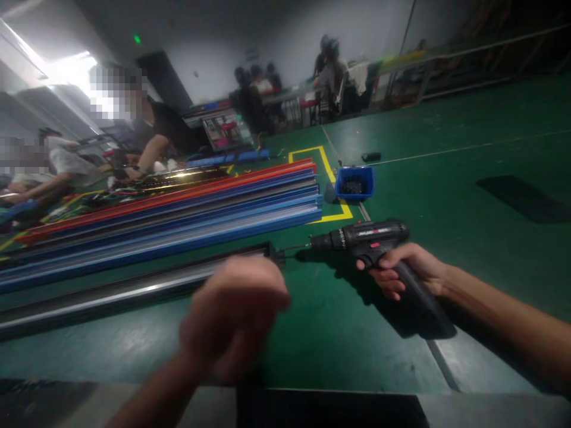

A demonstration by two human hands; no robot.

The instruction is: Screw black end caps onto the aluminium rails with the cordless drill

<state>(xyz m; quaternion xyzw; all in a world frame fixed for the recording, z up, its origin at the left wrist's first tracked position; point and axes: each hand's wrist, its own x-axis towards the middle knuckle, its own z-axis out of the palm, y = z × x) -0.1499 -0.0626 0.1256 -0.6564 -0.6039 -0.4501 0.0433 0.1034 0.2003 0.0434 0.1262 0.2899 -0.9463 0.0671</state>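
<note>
Right hand: the right hand [413, 268] is gripping the drill's handle, fingers wrapped around it and forefinger lying near the trigger.
Drill: the drill [370, 244] is lying level over the green floor [446, 202], a black plastic body with a small red button and a thin metal bit pointing left.
Bit: its tip is meeting the right end of the rail; whether it is touching I cannot tell.
Rail: the rail [134, 291] is running long and straight across the floor, dark metal with a shiny silver strip along it.
Left hand: the left hand [234, 312] is hovering blurred in front of the rail, fingers curled loosely inward, covering part of the rail; whether it is grasping anything I cannot tell.
Profiles: the stack [178, 214] of long red, blue and grey profiles is lying just behind the rail, smooth and ribbed.
Bin: a blue plastic bin [354, 181] is sitting past the stack's right end, beside yellow floor tape [330, 172].
People: other people are sitting at benches on the far left and back.
</note>
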